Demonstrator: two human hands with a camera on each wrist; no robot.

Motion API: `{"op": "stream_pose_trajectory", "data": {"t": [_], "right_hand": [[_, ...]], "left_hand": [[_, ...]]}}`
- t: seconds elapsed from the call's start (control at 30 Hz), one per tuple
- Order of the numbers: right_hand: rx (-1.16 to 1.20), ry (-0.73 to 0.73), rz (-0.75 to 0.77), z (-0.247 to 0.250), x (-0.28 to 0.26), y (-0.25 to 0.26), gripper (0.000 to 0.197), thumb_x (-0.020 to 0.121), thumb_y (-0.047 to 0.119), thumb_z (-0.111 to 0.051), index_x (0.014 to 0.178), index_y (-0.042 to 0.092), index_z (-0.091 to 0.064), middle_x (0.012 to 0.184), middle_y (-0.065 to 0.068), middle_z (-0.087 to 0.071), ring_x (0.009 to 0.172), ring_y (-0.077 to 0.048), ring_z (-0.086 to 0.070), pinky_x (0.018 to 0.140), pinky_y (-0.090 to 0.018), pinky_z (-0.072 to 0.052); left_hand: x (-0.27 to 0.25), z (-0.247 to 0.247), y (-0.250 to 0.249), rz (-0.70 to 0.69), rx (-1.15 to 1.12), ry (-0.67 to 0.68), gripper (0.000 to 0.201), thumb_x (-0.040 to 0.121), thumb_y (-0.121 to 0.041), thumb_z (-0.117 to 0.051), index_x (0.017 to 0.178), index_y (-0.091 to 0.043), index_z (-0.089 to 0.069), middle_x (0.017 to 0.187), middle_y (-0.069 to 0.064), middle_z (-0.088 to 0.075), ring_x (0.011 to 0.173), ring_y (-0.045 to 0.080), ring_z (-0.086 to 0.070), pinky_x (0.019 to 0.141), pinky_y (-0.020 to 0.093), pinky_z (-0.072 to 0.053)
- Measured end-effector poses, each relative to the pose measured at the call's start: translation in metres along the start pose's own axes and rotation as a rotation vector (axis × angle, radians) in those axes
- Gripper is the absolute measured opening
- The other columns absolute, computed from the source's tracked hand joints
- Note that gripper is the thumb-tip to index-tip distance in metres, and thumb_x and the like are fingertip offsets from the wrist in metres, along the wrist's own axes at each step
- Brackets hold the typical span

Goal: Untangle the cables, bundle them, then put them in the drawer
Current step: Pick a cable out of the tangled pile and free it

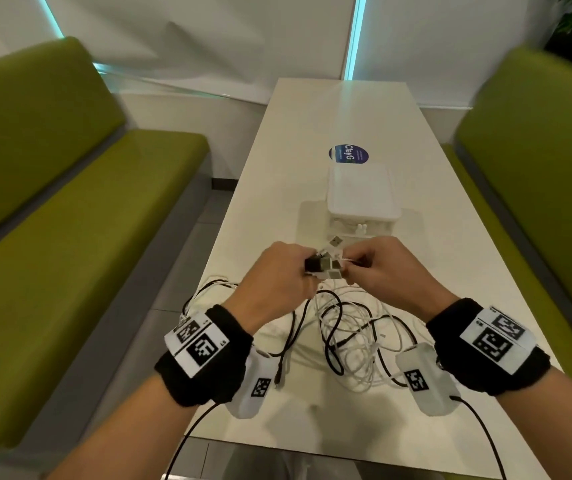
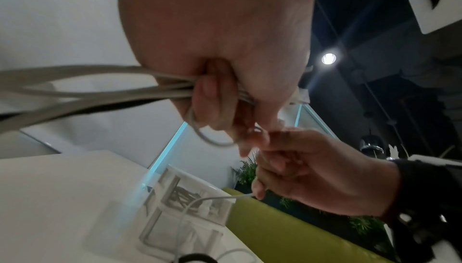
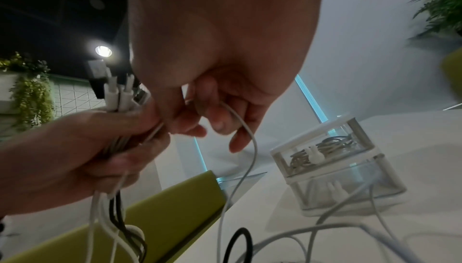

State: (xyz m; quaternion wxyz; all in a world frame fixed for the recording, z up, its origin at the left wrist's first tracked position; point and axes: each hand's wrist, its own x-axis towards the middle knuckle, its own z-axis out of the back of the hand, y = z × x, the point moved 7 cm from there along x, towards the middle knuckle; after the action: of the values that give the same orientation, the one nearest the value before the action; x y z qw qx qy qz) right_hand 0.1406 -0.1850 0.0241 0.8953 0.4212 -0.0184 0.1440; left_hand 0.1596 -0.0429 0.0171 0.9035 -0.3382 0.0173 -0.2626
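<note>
My left hand (image 1: 279, 271) grips a bunch of white and black cables just below their plug ends (image 1: 322, 265), raised above the table. In the right wrist view the plugs (image 3: 112, 87) stick up out of that fist. My right hand (image 1: 367, 266) meets it from the right and pinches a single white cable (image 3: 245, 133) that loops down to the table. The rest of the cables (image 1: 350, 334) lie tangled on the white table (image 1: 451, 258) below both hands. Just beyond stands the small clear drawer unit (image 1: 362, 199); its upper drawer (image 3: 322, 148) holds coiled cables.
Green benches flank the table, one on the left (image 1: 70, 209) and one on the right (image 1: 537, 161). A round blue sticker (image 1: 348, 154) lies behind the drawer unit. A white wall closes the far end. Wrist camera leads hang off the near table edge.
</note>
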Motion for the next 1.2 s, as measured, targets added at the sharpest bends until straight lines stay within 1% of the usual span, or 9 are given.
{"op": "stream_pose_trajectory", "data": {"t": [0.17, 0.3, 0.43, 0.63, 0.73, 0.8, 0.97, 1.07, 1.2], "right_hand": [[0.001, 0.072, -0.081, -0.007, -0.001, -0.011, 0.040, 0.088, 0.045, -0.066, 0.067, 0.011, -0.070, 0.073, 0.000, -0.070, 0.078, -0.005, -0.066, 0.077, -0.024, -0.048], [0.010, 0.062, -0.129, -0.010, 0.000, -0.021, 0.039, 0.093, 0.043, -0.060, 0.070, 0.015, -0.074, 0.078, 0.005, -0.074, 0.081, -0.018, -0.066, 0.081, -0.040, -0.050], [-0.057, 0.131, -0.174, -0.019, 0.001, -0.025, 0.050, 0.098, 0.044, -0.050, 0.070, 0.005, -0.065, 0.070, 0.006, -0.073, 0.075, -0.034, -0.062, 0.073, -0.045, -0.049], [-0.154, 0.071, -0.182, -0.023, 0.000, -0.026, 0.050, 0.102, 0.041, -0.042, 0.063, 0.012, -0.053, 0.055, 0.001, -0.066, 0.053, -0.008, -0.053, 0.055, -0.017, -0.039], [-0.198, 0.020, -0.159, -0.023, 0.001, -0.021, 0.047, 0.101, 0.041, -0.044, 0.064, 0.014, -0.053, 0.052, 0.006, -0.050, 0.051, -0.002, -0.047, 0.053, -0.016, -0.034], [-0.159, 0.062, -0.165, -0.029, 0.001, -0.018, 0.045, 0.101, 0.040, -0.045, 0.067, 0.015, -0.058, 0.049, 0.009, -0.046, 0.049, -0.001, -0.046, 0.051, -0.016, -0.033], [-0.084, 0.160, -0.144, -0.042, 0.000, -0.002, 0.041, 0.101, 0.025, -0.046, 0.062, 0.028, -0.057, 0.056, 0.005, -0.064, 0.053, -0.003, -0.057, 0.060, -0.024, -0.045], [0.018, 0.179, -0.180, -0.043, -0.004, -0.002, 0.044, 0.102, 0.025, -0.045, 0.062, 0.010, -0.055, 0.054, -0.004, -0.064, 0.053, -0.013, -0.066, 0.059, -0.024, -0.049], [0.111, 0.168, -0.260, -0.047, -0.013, -0.008, 0.040, 0.102, 0.029, -0.047, 0.066, 0.014, -0.059, 0.054, -0.007, -0.060, 0.040, -0.017, -0.061, 0.048, -0.017, -0.042]], "left_hand": [[-0.001, 0.047, 0.000, -0.033, -0.192, -0.198, 0.027, 0.088, -0.001, -0.053, 0.076, -0.016, -0.073, 0.081, -0.015, -0.073, 0.082, 0.005, -0.069, 0.074, 0.024, -0.053], [-0.010, 0.111, 0.017, 0.028, -0.717, -0.591, 0.033, 0.098, -0.012, -0.053, 0.069, -0.021, -0.064, 0.060, -0.006, -0.053, 0.048, 0.011, -0.037, 0.041, 0.018, -0.028], [-0.016, 0.131, 0.052, 0.147, -0.915, -0.789, 0.036, 0.100, -0.027, -0.051, 0.068, -0.025, -0.066, 0.067, 0.000, -0.050, 0.046, 0.006, -0.031, 0.043, 0.022, -0.024], [-0.019, 0.096, 0.081, 0.354, -0.069, -0.631, 0.020, 0.098, -0.013, -0.050, 0.083, -0.007, -0.061, 0.076, 0.004, -0.061, 0.069, 0.031, -0.054, 0.058, 0.032, -0.033], [-0.030, 0.086, 0.044, 0.082, -0.047, -0.714, 0.023, 0.092, 0.001, -0.047, 0.100, -0.011, -0.066, 0.093, -0.005, -0.066, 0.087, 0.007, -0.063, 0.072, 0.022, -0.048], [-0.025, 0.062, 0.024, -0.025, -0.224, -0.542, 0.044, 0.087, 0.011, -0.044, 0.120, -0.009, -0.064, 0.103, -0.008, -0.064, 0.090, -0.010, -0.061, 0.082, 0.013, -0.051], [-0.019, -0.001, 0.006, -0.205, -0.078, -0.133, 0.072, 0.075, -0.001, -0.043, 0.140, -0.031, -0.049, 0.127, -0.003, -0.064, 0.111, 0.020, -0.063, 0.094, 0.041, -0.052], [-0.020, -0.007, 0.010, -0.196, -0.005, -0.045, 0.061, 0.076, -0.005, -0.047, 0.132, -0.026, -0.058, 0.104, -0.004, -0.067, 0.092, 0.023, -0.064, 0.079, 0.035, -0.053], [-0.016, -0.007, 0.012, -0.062, 0.123, 0.043, 0.016, 0.085, -0.003, -0.054, 0.078, -0.017, -0.059, 0.078, 0.008, -0.064, 0.075, 0.032, -0.058, 0.065, 0.039, -0.045]]}}
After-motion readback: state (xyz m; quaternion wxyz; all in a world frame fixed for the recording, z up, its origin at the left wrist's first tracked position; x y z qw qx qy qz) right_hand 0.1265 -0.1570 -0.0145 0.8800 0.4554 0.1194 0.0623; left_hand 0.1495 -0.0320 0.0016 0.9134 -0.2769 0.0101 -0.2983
